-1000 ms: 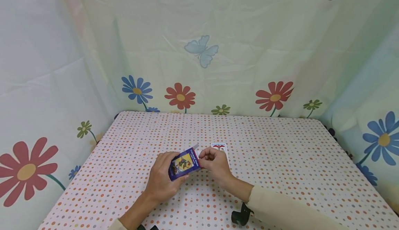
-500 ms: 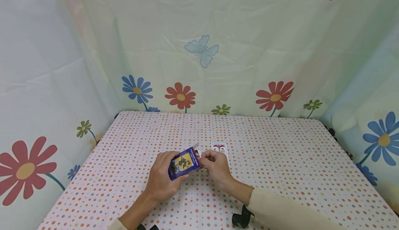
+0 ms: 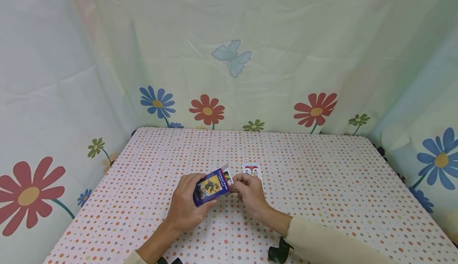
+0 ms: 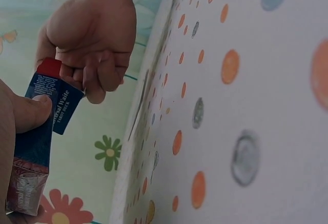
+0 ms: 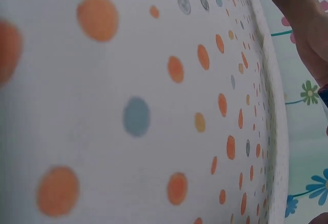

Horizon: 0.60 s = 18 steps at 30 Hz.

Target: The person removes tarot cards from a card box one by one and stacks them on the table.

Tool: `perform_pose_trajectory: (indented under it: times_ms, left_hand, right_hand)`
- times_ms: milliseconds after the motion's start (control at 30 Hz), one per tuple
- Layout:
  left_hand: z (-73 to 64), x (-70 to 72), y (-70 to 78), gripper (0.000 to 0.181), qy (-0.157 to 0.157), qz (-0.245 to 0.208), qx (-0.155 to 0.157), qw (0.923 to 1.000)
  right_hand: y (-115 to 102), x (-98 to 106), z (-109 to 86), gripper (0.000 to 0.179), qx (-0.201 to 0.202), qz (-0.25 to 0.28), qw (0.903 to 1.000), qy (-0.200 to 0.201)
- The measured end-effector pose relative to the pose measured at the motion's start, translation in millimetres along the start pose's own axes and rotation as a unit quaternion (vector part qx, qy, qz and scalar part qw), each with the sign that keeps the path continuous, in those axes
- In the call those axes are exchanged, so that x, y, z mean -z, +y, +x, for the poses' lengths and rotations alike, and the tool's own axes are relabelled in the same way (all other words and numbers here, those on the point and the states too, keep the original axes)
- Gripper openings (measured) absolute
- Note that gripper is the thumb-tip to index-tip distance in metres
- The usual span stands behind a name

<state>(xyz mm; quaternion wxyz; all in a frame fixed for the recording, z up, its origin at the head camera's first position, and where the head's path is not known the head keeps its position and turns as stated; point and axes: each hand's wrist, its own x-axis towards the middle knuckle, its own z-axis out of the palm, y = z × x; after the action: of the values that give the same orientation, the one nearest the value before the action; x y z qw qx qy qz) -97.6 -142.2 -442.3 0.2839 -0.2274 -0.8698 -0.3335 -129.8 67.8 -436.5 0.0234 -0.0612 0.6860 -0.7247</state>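
My left hand (image 3: 186, 206) grips a dark blue tarot card box (image 3: 210, 188), printed with a yellow picture and "Universal Waite Tarot Deck". The box is tilted, its open end toward the right. A tarot card (image 3: 227, 176) pokes out of that end, and the thumb and index finger of my right hand (image 3: 251, 192) pinch its edge. The left wrist view shows an unfolded blue flap (image 4: 67, 106) and a red-topped end under the right fingers. Behind the right hand another tarot card (image 3: 252, 169) lies face up, partly hidden by it.
A dotted cloth covers the table (image 3: 322, 184). Beyond its far edge hangs a flowered curtain (image 3: 272, 57), which also runs along both sides. A black wrist camera (image 3: 280, 251) sits below the right sleeve.
A card has slid farther out of the box, drawn by my right hand, which has shifted slightly right and down. The left hand and the box stay nearly still.
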Motion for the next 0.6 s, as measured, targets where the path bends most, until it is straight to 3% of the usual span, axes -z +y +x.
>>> perform_pose_trajectory:
  times_ms: [233, 600]
  left_hand:
    - [0.6, 0.1, 0.5, 0.075, 0.003, 0.0, 0.003, 1.0]
    - [0.2, 0.2, 0.7, 0.077, 0.012, 0.005, -0.005, 0.9999]
  right_hand:
    - [-0.4, 2.8, -0.8, 0.009, -0.017, 0.043, 0.9989, 0.001]
    - [-1.1, 7.5, -1.1, 0.006, -0.03, 0.031, 0.9985, 0.034]
